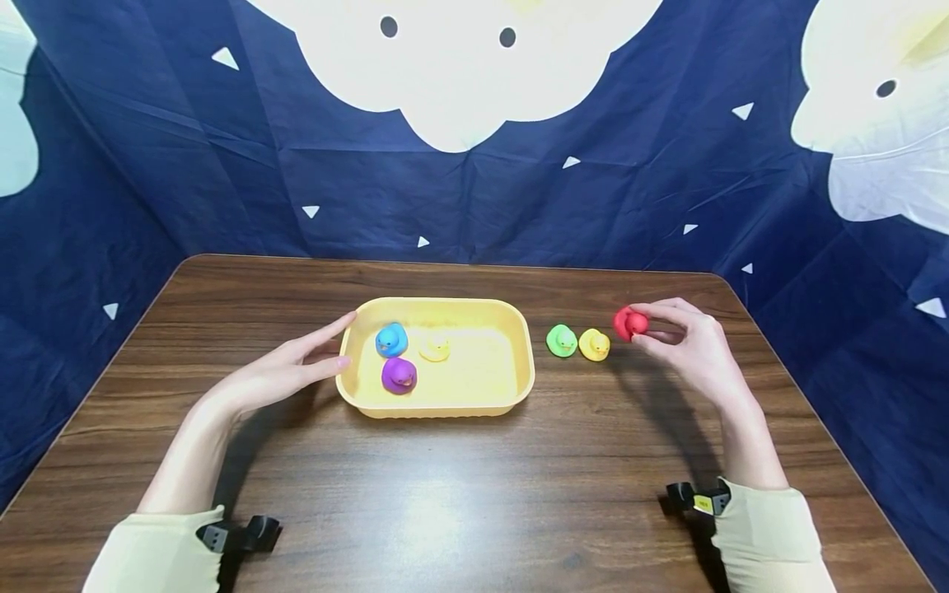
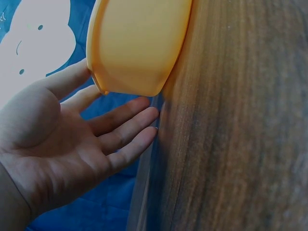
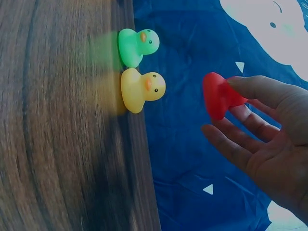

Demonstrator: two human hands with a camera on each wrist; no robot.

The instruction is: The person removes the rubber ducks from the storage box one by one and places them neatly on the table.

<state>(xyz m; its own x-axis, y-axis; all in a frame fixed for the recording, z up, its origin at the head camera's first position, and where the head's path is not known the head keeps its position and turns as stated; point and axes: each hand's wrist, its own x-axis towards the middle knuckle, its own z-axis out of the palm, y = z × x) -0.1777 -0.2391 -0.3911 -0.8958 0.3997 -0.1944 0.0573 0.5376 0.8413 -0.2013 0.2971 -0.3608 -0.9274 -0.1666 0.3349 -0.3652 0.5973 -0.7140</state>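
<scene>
A yellow plastic bin stands on the table with a blue rubber duck, a purple rubber duck and a yellow rubber duck inside. At its left end, my left hand touches the rim with thumb and index finger; the other fingers extend loosely below the bin's edge in the left wrist view. My right hand pinches a red rubber duck, held up off the table. Left of it, a green rubber duck and a second yellow rubber duck sit side by side on the tabletop.
The dark wood-grain table reaches back to a blue cloth backdrop with white cloud shapes. More of this cloth hangs along both sides. A small black device is strapped at each wrist.
</scene>
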